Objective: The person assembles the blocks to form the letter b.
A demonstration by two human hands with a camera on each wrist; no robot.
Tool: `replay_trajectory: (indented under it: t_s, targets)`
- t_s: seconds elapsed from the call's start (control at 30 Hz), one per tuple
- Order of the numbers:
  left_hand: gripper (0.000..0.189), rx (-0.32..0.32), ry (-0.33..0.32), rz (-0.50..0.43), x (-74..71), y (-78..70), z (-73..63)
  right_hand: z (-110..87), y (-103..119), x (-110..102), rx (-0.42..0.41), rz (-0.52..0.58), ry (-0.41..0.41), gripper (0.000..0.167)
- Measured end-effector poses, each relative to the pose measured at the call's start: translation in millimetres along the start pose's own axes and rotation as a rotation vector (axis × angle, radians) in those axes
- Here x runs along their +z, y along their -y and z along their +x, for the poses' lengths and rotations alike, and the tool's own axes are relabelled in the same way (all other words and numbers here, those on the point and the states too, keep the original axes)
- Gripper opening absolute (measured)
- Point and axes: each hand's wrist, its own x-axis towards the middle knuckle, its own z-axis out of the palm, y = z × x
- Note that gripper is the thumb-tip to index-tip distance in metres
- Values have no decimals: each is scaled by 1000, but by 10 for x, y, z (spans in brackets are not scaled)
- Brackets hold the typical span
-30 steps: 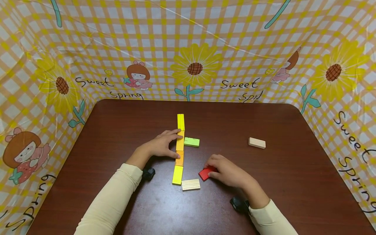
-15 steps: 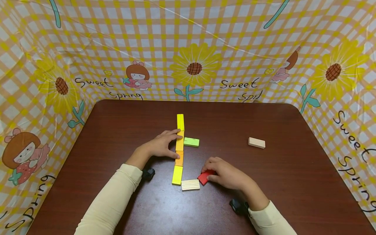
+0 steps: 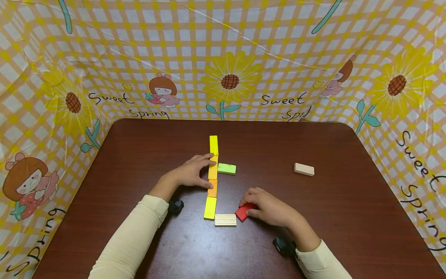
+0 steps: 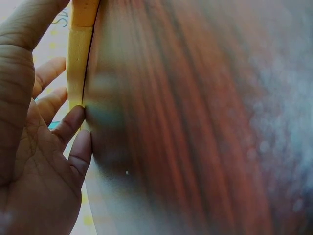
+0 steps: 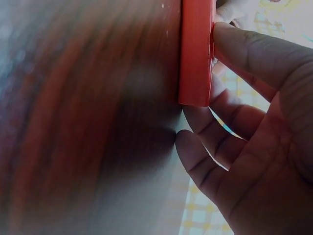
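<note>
In the head view, blocks lie end to end in a line running away from me: a far yellow block [image 3: 214, 145], an amber block [image 3: 213, 172], an orange block [image 3: 213, 192] and a near yellow block [image 3: 210, 208]. My left hand [image 3: 191, 172] rests its spread fingertips and thumb along the left side of the amber and orange ones. My right hand [image 3: 266, 207] pinches a flat red block [image 3: 242, 212] between thumb and fingers. That block sits angled, its left corner right by the end of a ridged pale wooden block [image 3: 225, 220]. The right wrist view shows the red block [image 5: 196, 54] against the tabletop.
A green block [image 3: 227, 169] extends rightward from the amber one. Farther right lies a plain wooden block [image 3: 304, 169]. The dark brown table [image 3: 348, 217] has a checked, flowered cloth [image 3: 230, 35] standing around its back and sides.
My right hand has drawn the red block slightly nearer to me and to the left, up to the ridged block's end. The left hand holds its place at the line.
</note>
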Motion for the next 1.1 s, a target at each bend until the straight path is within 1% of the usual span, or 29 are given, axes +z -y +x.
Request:
replay_trajectory:
  t_s: [0.17, 0.47, 0.93, 1.1]
  targets:
    - [88, 1, -2, -8, 2, 4, -3, -2, -2, 1, 2, 3, 3, 16]
    - [88, 1, 0, -6, 15, 18, -2, -2, -1, 12, 35, -5, 9, 16]
    - [88, -5, 0, -13, 11, 14, 3, -14, 14, 19, 48, -10, 7, 18]
    - [88, -2, 0, -11, 7, 14, 6, -20, -23, -20, 62, 16, -3, 18]
